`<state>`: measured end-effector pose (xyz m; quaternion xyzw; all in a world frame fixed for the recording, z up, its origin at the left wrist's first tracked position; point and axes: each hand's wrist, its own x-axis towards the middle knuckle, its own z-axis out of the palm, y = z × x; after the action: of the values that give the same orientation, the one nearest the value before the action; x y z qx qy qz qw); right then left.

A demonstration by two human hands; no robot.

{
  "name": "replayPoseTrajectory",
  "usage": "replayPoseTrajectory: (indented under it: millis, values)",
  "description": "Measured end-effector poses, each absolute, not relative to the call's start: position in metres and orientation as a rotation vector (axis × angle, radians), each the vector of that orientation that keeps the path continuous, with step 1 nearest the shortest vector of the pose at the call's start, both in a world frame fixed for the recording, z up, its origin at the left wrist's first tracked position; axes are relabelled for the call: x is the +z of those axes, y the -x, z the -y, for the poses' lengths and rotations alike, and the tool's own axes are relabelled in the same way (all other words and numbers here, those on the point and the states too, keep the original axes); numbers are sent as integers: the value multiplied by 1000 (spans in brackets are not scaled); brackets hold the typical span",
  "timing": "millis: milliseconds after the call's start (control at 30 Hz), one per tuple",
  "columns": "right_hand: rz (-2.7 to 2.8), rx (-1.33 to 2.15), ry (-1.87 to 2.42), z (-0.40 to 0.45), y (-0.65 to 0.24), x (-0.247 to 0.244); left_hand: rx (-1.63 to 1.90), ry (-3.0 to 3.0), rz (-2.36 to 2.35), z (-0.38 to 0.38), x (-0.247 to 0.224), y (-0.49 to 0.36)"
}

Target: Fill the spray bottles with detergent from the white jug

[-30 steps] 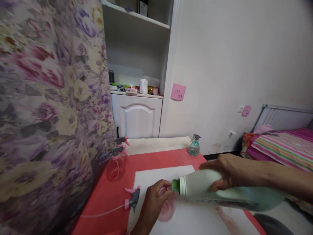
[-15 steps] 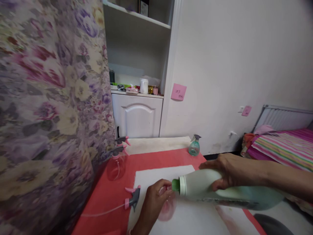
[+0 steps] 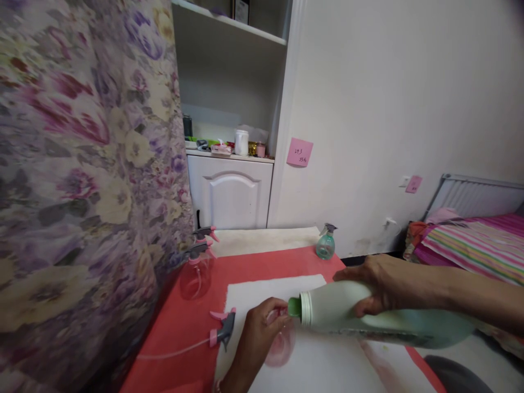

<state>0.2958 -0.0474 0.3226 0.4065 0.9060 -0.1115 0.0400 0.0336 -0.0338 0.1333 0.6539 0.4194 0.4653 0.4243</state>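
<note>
Head view has both hands at work over the red-covered bench (image 3: 176,335). The right hand (image 3: 379,286) has its grip clamped on the upper side of a large pale green bottle (image 3: 333,308), thumb on the near side, the bottle lying nearly level in the air with its green spout (image 3: 293,307) toward the left hand (image 3: 258,332). That hand's grip is closed around the neck of a clear pink bottle (image 3: 280,350), which sits over the white sheet (image 3: 323,376), just below the spout; whether spout and rim touch, I cannot tell.

The green bottle looks bulky and probably heavy if well filled, its walls likely smooth plastic that could slip when wet; a hold near its middle, as here, should balance it, though squeezing might push liquid out. The pink bottle seems light, thin-walled and easily tipped, so the neck is the sensible place to hold it. Just beside the left hand lies a loose spray head (image 3: 223,330), light, its tube probably flexible; its stiffer collar offers the better hold.
</note>
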Motion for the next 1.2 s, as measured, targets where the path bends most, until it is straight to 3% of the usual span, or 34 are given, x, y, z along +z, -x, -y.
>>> replayPoseTrajectory:
  millis: [1200]
  values:
    - [-2802,-326,-1256,48,-300,319,1162,-1613,-1037,34,134,-34]
